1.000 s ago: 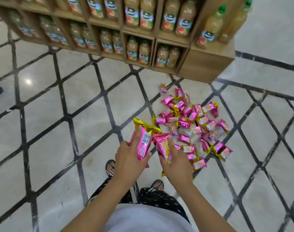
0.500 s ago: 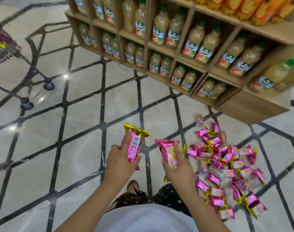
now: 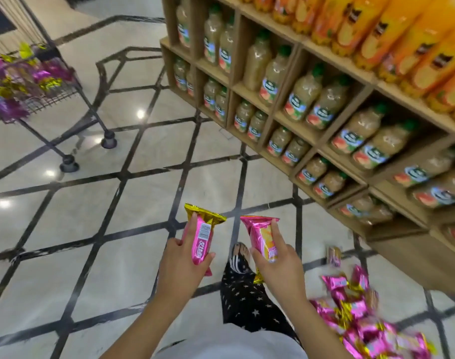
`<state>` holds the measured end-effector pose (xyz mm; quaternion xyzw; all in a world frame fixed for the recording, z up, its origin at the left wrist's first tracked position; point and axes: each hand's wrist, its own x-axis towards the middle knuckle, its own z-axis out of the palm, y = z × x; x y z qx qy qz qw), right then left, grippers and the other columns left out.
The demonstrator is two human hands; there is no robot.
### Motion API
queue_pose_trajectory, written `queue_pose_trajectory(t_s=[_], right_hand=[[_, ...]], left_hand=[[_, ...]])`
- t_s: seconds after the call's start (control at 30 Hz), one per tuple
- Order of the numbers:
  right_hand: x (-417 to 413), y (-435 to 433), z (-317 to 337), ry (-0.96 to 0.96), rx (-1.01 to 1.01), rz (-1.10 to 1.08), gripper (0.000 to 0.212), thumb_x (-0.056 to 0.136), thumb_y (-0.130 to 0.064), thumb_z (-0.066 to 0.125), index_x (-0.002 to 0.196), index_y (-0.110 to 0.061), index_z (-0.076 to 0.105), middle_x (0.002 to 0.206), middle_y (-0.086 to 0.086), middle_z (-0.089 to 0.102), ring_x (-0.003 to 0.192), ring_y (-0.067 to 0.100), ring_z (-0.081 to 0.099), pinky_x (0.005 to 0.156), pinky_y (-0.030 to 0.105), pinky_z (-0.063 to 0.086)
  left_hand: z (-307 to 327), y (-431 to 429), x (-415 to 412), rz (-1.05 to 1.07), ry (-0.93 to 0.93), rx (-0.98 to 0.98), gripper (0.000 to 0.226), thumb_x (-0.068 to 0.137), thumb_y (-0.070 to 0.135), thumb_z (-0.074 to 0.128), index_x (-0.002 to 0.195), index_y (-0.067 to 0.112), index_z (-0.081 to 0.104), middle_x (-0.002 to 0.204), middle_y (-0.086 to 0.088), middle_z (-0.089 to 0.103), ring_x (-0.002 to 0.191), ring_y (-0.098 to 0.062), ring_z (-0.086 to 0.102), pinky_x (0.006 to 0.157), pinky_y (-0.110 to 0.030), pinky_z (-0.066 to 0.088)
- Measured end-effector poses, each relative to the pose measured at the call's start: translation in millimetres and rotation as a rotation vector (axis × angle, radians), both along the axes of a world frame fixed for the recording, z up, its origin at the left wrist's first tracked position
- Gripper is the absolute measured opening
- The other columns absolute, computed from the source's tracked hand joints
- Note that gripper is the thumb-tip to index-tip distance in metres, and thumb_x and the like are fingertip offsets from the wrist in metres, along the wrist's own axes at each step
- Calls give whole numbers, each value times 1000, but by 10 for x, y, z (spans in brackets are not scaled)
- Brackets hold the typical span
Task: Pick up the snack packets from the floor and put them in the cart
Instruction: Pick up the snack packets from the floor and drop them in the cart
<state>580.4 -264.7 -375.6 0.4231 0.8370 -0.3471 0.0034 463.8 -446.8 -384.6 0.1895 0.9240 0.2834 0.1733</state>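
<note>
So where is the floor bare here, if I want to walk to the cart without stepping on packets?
The floor is bare between the hands and the cart, and along the foot of the shelf. It is crowded at the lower right, where the packets on the floor lie heaped. One stray packet lies apart near the shelf.

Left hand (image 3: 181,265), right hand (image 3: 278,265) both clenched, raised.

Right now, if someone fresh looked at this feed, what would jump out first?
Two pink packets held up mid-frame: one in the left hand, one in the right hand. A pink-and-gold pile lies on the floor at lower right. The cart, already holding packets, stands far upper left, and shelves of juice bottles fill the right side.
</note>
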Motion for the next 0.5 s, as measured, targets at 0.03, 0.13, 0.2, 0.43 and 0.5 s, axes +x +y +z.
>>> queue_pose_trajectory(t_s=[0.03,0.13,0.2,0.43,0.5], right_hand=[[-216,172,56,5,-1,28,80,84,-58,61,150,-50,16,87,-2,53,80,14,56,74,33,51],[-802,657,230,23,30,123,80,85,-60,59,150,-49,15,85,-2,54,77,12,56,70,32,51],[-1187,914,320,28,36,186,80,84,-62,57,150,-48,14,87,-3,54,78,12,56,69,32,51],[-2709,1061,398,-26,25,361,80,86,-59,58,152,-42,16,95,1,56,85,19,55,69,31,45],[-3159,913,367,-47,15,413,81,85,-62,57,152,-42,16,99,2,57,89,19,55,73,31,45]], left_hand=[[34,119,-169,16,4,2,102,85,58,63,132,65,-28,98,-3,45,86,-17,55,79,-28,54],[170,457,-626,69,10,-3,101,84,58,62,135,64,-25,99,-2,46,87,-18,56,80,-32,55],[266,663,-917,114,34,-9,101,84,59,62,135,64,-25,98,0,43,84,-16,56,76,-27,54],[373,698,-1773,405,5,-27,102,84,61,61,146,52,-20,95,1,42,75,-12,49,65,-22,42],[296,535,-2048,450,1,-46,103,83,63,60,144,54,-22,99,1,43,78,-11,51,68,-22,48]])
